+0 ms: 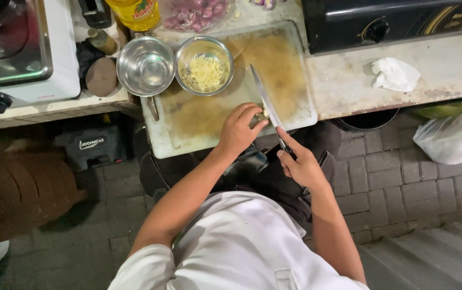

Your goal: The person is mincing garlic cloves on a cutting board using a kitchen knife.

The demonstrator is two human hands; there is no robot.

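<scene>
Centrally in the frame, the left hand (237,130) curls its fingers (254,114) down on a small pale piece of food (264,114) at the near edge of a stained white cutting board (290,80). Just right of it, the right hand (302,166) grips the dark handle of a chef's knife (266,99), fingers wrapped tight, the blade slanting toward the upper left and touching the food. Toward the upper left, on the board, stand an empty steel bowl (146,65) and a steel bowl of minced pale bits (204,65), side by side. A crumpled white tissue (395,74) lies on the bench (445,64) at right.
</scene>
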